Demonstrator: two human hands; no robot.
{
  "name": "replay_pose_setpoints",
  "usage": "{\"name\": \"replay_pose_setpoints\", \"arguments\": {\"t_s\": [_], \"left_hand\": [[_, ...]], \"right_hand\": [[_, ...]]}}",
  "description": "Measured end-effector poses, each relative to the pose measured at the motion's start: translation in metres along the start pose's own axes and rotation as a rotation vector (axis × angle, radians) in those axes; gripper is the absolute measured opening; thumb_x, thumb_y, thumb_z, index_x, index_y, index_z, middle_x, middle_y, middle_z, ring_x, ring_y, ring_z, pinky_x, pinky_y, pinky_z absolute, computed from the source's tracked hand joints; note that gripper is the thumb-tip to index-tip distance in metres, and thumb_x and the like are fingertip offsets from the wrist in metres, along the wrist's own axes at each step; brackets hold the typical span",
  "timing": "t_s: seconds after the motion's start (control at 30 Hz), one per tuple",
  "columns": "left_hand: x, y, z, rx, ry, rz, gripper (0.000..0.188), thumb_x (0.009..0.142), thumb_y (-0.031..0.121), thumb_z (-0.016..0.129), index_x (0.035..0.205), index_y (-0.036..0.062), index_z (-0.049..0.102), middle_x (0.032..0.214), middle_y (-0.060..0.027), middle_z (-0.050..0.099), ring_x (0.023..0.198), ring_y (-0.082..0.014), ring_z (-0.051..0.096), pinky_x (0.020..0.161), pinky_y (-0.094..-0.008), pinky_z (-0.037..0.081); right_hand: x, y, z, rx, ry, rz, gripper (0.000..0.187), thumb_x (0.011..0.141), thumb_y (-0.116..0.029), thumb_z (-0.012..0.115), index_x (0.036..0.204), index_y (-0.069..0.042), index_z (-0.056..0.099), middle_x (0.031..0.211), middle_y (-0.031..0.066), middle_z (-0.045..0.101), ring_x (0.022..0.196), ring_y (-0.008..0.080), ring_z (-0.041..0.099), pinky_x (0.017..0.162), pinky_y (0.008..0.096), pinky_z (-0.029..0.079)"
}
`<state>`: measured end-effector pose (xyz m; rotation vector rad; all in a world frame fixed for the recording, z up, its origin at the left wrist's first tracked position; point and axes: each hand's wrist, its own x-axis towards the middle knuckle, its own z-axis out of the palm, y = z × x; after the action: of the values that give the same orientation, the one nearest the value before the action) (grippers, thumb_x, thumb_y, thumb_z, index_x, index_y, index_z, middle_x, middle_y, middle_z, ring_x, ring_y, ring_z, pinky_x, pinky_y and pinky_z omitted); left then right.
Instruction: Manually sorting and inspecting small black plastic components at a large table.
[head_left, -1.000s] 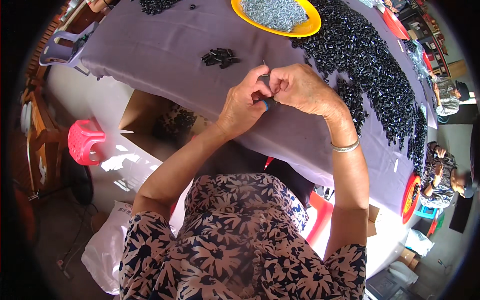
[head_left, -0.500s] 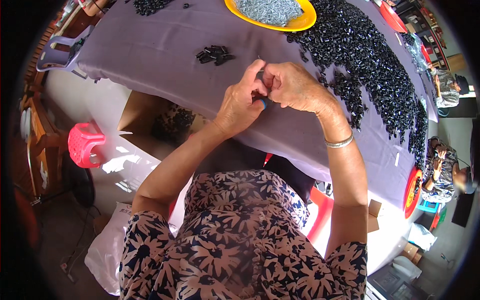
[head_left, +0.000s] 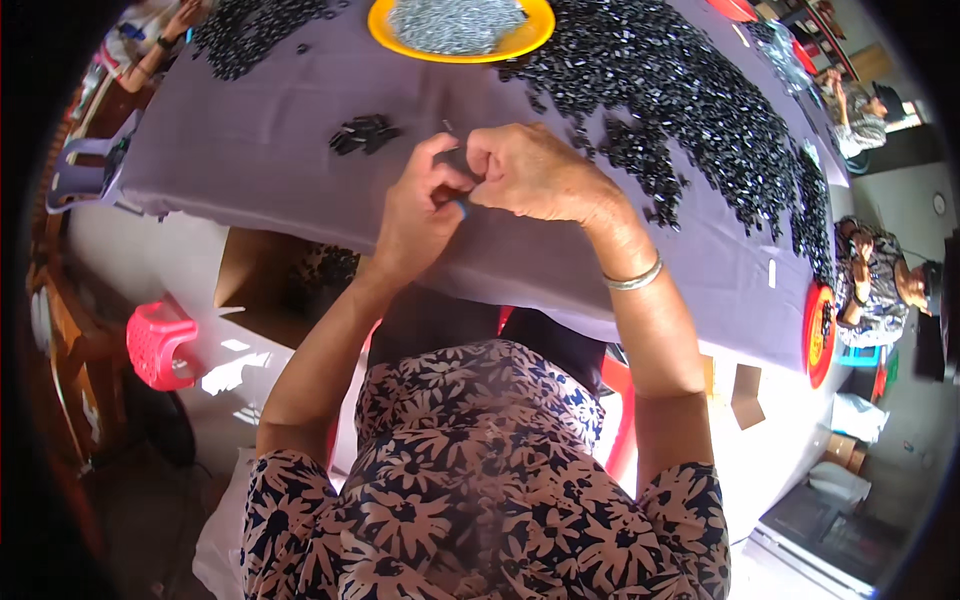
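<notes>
Above the near part of the purple-grey cloth, my left hand (head_left: 412,222) and my right hand (head_left: 545,178) meet with bent fingers. Between their fingertips is a small dark piece (head_left: 459,156), mostly hidden and slightly blurred. A thin metallic tip (head_left: 447,126) shows just above it. One left finger wears a blue band (head_left: 461,208). A little pile of black pieces (head_left: 365,134) lies just beyond my left hand. Past both hands stands a yellow plate (head_left: 545,30) heaped with silvery screws or pins (head_left: 455,25).
A wide spread of small black parts (head_left: 690,110) covers the table's right side; another heap (head_left: 245,40) lies far left. Below the table edge sits an open cardboard box (head_left: 245,270). A pink stool (head_left: 160,343) stands at left. Other people sit at the right and far left.
The view has shifted, so the table and hands sit further left in it. My hands stay together at the small dark piece. A person's arm now shows at far left.
</notes>
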<state>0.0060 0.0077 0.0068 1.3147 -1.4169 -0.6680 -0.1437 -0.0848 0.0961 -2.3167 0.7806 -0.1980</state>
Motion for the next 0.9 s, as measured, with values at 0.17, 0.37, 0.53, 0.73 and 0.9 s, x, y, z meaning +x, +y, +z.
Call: {"name": "replay_pose_setpoints", "arguments": {"t_s": [0.17,0.37,0.53,0.73,0.9], "left_hand": [[-0.002,-0.006,-0.003,-0.116,0.043,0.016,0.041,0.070,-0.018,0.050,0.105,-0.0006,0.062,0.108,-0.0079,0.062,0.090,-0.0136,0.061,0.081,-0.0254,0.049],[-0.002,-0.004,-0.004,-0.154,0.027,-0.001,0.040,0.074,-0.021,0.045,0.105,-0.0014,0.062,0.099,-0.0039,0.065,0.095,-0.0109,0.060,0.090,-0.0251,0.047],[0.000,-0.005,-0.002,-0.111,-0.006,0.068,0.037,0.075,-0.021,0.047,0.103,-0.0012,0.063,0.098,-0.0031,0.065,0.094,-0.0107,0.060,0.089,-0.0247,0.047],[0.001,-0.001,0.000,-0.100,-0.011,0.082,0.034,0.077,-0.020,0.048,0.100,0.0003,0.064,0.094,-0.0019,0.064,0.091,-0.0093,0.059,0.088,-0.0241,0.046],[0.003,0.011,0.008,-0.237,-0.092,0.006,0.035,0.072,-0.016,0.047,0.098,0.0002,0.064,0.092,-0.0044,0.066,0.088,-0.0113,0.061,0.084,-0.0243,0.047]], "right_hand": [[-0.034,-0.006,0.009,0.103,0.160,0.118,0.026,0.076,-0.016,0.074,0.090,0.001,0.061,0.068,0.0091,0.065,0.061,0.0161,0.063,0.058,0.0315,0.049],[-0.109,0.006,0.034,0.208,0.275,0.090,0.005,0.082,-0.004,0.069,0.086,-0.002,0.066,0.070,0.0046,0.065,0.063,0.0069,0.057,0.058,0.0246,0.048],[-0.163,0.039,0.032,0.239,0.476,0.246,0.005,0.083,0.003,0.066,0.084,-0.002,0.067,0.072,-0.0017,0.062,0.063,0.0042,0.052,0.058,0.0205,0.045],[-0.177,0.076,0.012,0.092,0.710,0.333,0.008,0.083,0.003,0.066,0.090,-0.001,0.068,0.075,-0.0017,0.062,0.066,0.0040,0.052,0.061,0.0197,0.044],[-0.159,0.084,0.009,-0.040,0.727,0.247,0.012,0.081,0.001,0.067,0.094,-0.001,0.067,0.078,0.0045,0.062,0.064,0.0096,0.056,0.062,0.0234,0.047]]}}
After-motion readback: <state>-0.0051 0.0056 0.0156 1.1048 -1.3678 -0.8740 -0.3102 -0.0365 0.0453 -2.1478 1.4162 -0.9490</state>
